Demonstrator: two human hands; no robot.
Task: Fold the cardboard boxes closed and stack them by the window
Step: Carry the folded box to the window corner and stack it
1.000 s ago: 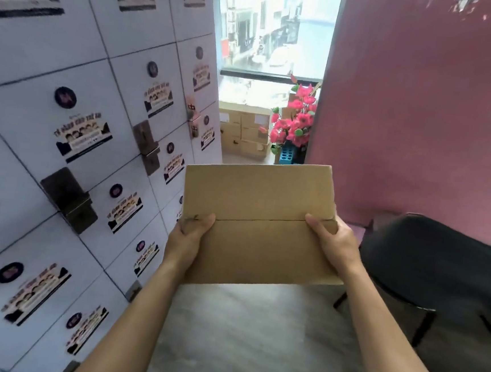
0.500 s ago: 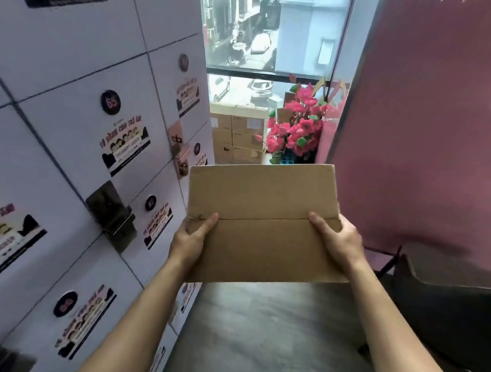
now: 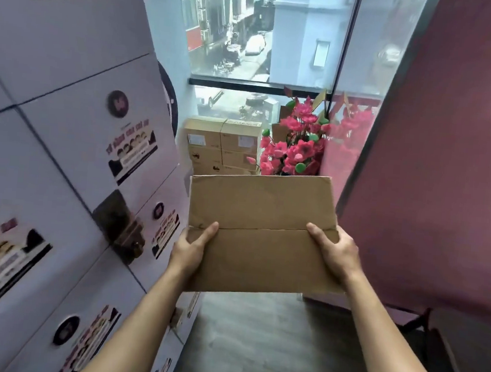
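Note:
A closed brown cardboard box (image 3: 262,214) is held out in front of me, its two top flaps meeting in a seam across the middle. My left hand (image 3: 189,250) grips its left edge, thumb on top by the seam. My right hand (image 3: 336,254) grips the right edge, thumb lying on the lid. Ahead, under the window (image 3: 266,33), stands a stack of closed cardboard boxes (image 3: 222,145), several high and two wide; its lower part is hidden behind the box I carry.
White lockers (image 3: 71,155) with stickers and dark latches line the left side. A pink wall (image 3: 447,173) closes the right. Pink artificial flowers (image 3: 296,148) stand right of the stack. A dark chair (image 3: 467,353) sits at lower right. Grey wood floor (image 3: 269,345) runs ahead.
I have walked closer to the window; the stack and flowers look larger and the lockers slide past on the left. Both hands keep the same grip on the box.

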